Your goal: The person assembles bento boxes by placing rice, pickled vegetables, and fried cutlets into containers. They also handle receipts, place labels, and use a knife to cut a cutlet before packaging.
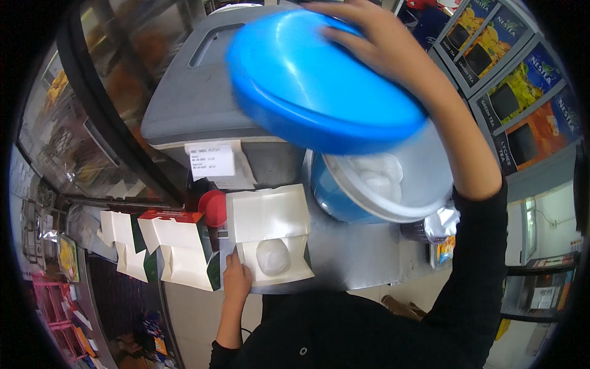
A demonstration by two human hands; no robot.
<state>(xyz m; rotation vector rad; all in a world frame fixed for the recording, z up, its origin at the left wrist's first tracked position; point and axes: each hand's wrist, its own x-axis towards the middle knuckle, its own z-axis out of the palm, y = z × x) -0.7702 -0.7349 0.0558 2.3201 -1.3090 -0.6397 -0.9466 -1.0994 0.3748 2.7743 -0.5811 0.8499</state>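
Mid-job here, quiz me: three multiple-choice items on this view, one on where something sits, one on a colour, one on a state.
1. Where does the white mound of food sit?
A. In the open white box by the left hand
B. On the grey container's top
C. Inside the red cap

2. What colour is the lid that the right hand holds?
A. Green
B. Blue
C. Yellow

3. What state is the round tub in?
A. Shut
B. Tipped over
C. Uncovered, its lid lifted above it

Answers:
1. A: the white mound lies in the open white box, with the left hand at the box's edge.
2. B: the lid under the right hand is bright blue.
3. C: the round tub shows its white contents, and the lid hangs tilted over it.
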